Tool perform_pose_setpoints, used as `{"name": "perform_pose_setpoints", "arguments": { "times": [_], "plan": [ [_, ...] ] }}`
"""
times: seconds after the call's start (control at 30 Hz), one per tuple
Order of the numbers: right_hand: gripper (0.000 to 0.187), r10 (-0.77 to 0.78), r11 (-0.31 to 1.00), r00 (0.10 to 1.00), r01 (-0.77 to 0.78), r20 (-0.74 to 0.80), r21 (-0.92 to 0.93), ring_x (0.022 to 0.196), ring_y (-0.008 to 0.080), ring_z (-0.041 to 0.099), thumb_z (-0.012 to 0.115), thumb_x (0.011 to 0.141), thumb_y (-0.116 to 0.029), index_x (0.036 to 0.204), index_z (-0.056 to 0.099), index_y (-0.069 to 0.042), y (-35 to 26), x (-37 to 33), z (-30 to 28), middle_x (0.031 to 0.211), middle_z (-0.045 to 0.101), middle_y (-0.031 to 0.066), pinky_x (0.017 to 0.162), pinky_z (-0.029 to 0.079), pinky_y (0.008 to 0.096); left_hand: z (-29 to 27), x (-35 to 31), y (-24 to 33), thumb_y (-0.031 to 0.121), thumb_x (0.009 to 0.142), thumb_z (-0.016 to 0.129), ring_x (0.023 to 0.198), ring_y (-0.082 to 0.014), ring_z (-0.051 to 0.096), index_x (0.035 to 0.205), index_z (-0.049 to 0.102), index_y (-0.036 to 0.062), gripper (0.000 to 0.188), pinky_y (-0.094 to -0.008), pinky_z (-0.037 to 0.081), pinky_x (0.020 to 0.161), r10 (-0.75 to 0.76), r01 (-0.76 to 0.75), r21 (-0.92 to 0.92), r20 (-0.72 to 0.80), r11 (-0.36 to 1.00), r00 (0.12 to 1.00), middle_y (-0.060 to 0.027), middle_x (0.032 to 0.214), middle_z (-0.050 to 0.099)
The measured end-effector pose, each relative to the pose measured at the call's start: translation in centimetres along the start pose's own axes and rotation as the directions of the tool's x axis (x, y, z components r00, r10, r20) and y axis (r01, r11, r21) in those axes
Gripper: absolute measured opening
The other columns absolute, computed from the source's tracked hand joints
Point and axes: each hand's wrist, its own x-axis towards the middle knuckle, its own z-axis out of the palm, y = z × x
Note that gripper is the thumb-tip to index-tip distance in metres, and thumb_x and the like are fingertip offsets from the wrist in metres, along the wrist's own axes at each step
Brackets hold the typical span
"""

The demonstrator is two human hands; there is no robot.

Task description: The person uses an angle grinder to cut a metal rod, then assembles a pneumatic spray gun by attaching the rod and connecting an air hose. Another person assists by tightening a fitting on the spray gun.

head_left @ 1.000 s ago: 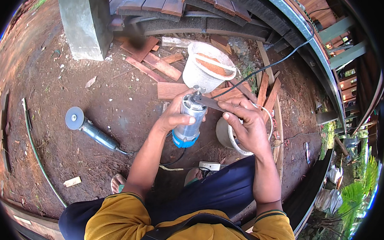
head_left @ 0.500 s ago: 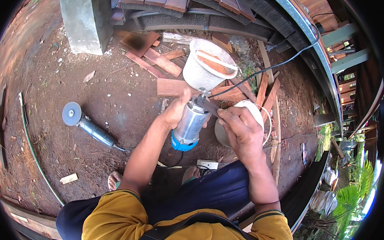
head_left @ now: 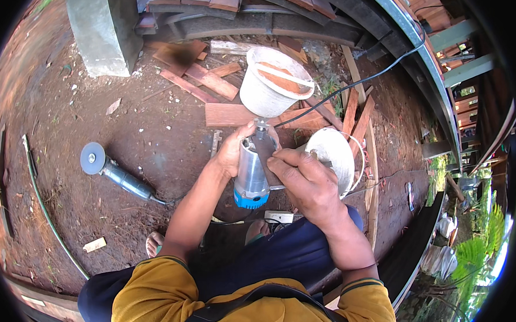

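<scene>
A trim router with a silver metal body and a blue end cap (head_left: 252, 178) stands in front of me, its collet end pointing away. My left hand (head_left: 231, 151) wraps round its upper part from the left, the thumb up by the collet. In my right hand (head_left: 310, 181) a flat dark wrench (head_left: 263, 151) is pinched between thumb and fingers. Its far end sits at the collet and its handle slants back over the router's body. The exact fit of the wrench's jaw is too small to tell.
An angle grinder (head_left: 116, 172) lies on the dirt at left. A white bucket of reddish sawdust (head_left: 266, 95) stands beyond the router, another white bucket (head_left: 341, 159) by my right hand. Wooden offcuts (head_left: 212, 81), a power socket block (head_left: 279, 216) and a concrete post (head_left: 99, 30) are around.
My right hand has swung the wrench toward me and to the left; its handle pointed more to the right before. My left hand still holds the router. The view has shifted slightly.
</scene>
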Motion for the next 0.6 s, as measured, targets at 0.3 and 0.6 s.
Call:
{"name": "perform_pose_setpoints", "arguments": {
  "times": [0.3,0.6],
  "plan": [
    [0.039,-0.009,0.999,1.0,0.009,-0.001,0.048,0.1,0.0317,0.074,0.072,0.08,-0.002,0.118,0.073,-0.006,0.67,0.0,-0.48,0.117,0.068,0.0113,0.081,0.063,0.0413,-0.6,0.31,-0.19,0.061,0.095,0.058,0.091,-0.0276,0.071,0.11,0.063,-0.0074,0.07,-0.0385,0.058,0.083,-0.014,0.015,-0.026,0.024,1.0,1.0,-0.0195,0.1,0.071],
    [0.039,0.009,0.998,1.0,-0.01,0.018,0.069,0.1,0.0322,0.074,0.072,0.08,-0.003,0.119,0.073,-0.005,0.89,-0.03,0.05,0.117,0.068,0.0118,0.082,0.063,0.0414,-1.06,0.26,-0.03,0.061,0.094,0.058,0.092,-0.0296,0.07,0.11,0.063,-0.0066,0.07,-0.0409,0.057,0.086,-0.013,0.013,-0.005,0.009,1.0,1.0,-0.0209,0.103,0.07]
  ]
}}
